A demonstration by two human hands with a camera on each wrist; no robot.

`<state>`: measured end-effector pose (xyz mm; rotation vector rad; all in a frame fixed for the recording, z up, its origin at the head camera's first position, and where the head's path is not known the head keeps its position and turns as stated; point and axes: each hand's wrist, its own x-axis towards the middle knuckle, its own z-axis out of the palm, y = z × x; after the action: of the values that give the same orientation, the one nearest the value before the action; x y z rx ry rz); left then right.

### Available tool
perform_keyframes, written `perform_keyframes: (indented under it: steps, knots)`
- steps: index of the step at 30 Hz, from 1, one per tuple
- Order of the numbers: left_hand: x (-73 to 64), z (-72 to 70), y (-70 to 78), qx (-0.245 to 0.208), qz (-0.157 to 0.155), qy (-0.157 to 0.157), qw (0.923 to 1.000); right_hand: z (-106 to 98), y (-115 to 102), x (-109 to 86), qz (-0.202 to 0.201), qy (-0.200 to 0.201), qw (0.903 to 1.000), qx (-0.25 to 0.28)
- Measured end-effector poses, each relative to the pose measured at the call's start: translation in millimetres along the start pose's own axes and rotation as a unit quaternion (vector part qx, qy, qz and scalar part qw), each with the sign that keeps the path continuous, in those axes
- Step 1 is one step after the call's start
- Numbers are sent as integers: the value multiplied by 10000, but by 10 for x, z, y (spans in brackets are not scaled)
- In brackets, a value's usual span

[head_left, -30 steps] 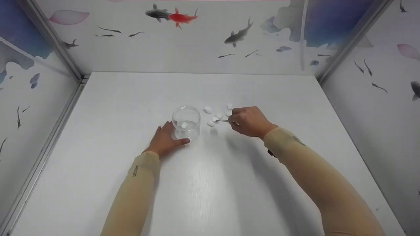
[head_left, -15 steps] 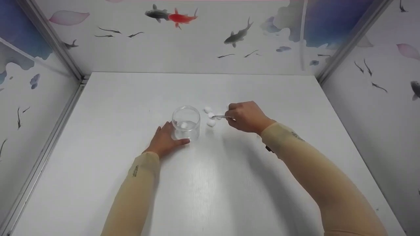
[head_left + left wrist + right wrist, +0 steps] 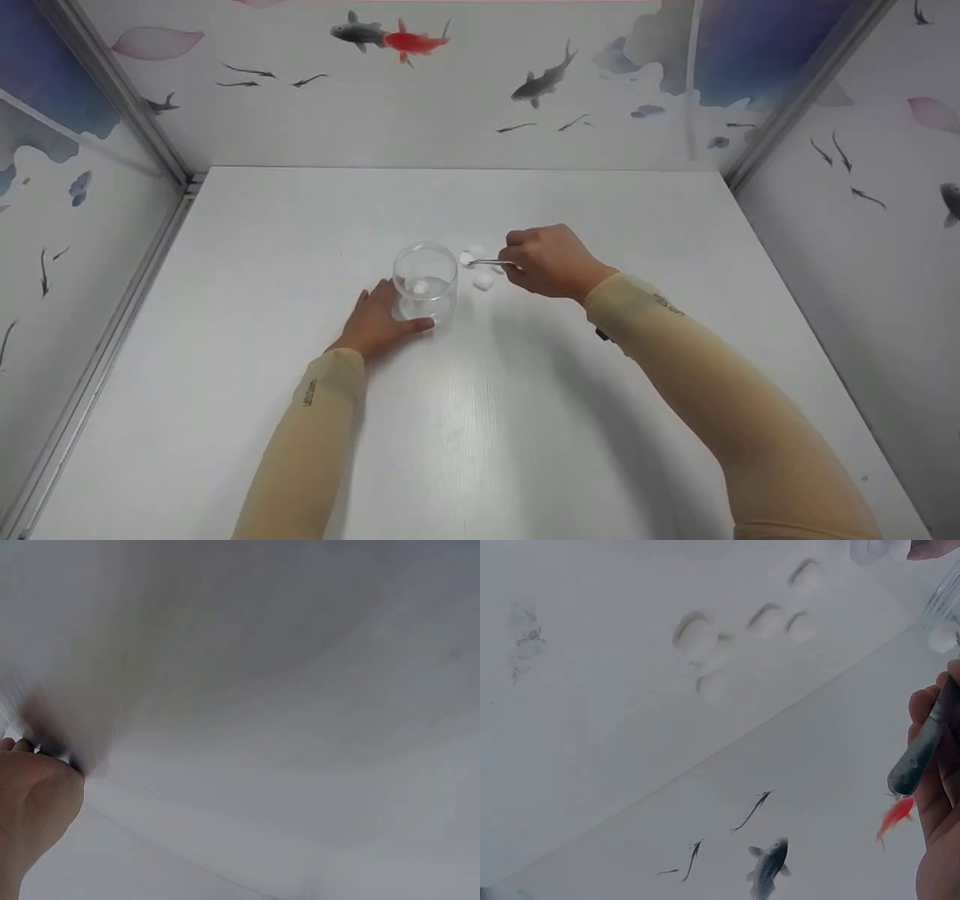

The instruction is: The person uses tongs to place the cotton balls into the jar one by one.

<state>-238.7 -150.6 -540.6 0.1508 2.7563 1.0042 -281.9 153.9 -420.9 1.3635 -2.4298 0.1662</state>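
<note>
A clear round jar (image 3: 442, 300) stands upright with a white cotton ball (image 3: 421, 286) inside. My left hand (image 3: 381, 321) holds it low on its near left side, thumb across the front. In my right hand (image 3: 551, 261), just right of the jar, I pinch metal tweezers (image 3: 491, 262). Their tips grip a cotton ball (image 3: 467, 259) close to the jar's right rim. The tweezers' broad end (image 3: 911, 765) sticks out behind my fingers in the right wrist view. The left wrist view catches only part of the left hand (image 3: 45, 799), with the jar largely out of sight.
Several loose cotton balls (image 3: 695, 636) lie on the white table (image 3: 450, 450) around and under my right hand. Another one (image 3: 483, 281) sits between the jar and that hand. White panels (image 3: 450, 135) printed with fish enclose the table at the back and sides.
My right hand has moved left and slightly away from me, bringing the tweezers with the cotton ball from among the loose balls toward the jar. My left hand and the jar stay put.
</note>
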Motion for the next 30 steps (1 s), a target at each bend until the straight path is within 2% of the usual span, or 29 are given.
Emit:
perform_keyframes:
  steps: [11, 20, 30]
  knots:
    - [4, 2, 6, 17, 58, 18, 10000, 42, -86, 138, -254, 215, 9994, 40]
    - [-22, -20, 32, 27, 4, 28, 10000, 103, -176, 240, -273, -41, 9996, 40]
    - [-25, -21, 49, 51, -88, -14, 9999, 137, -174, 231, -209, -198, 9995, 163]
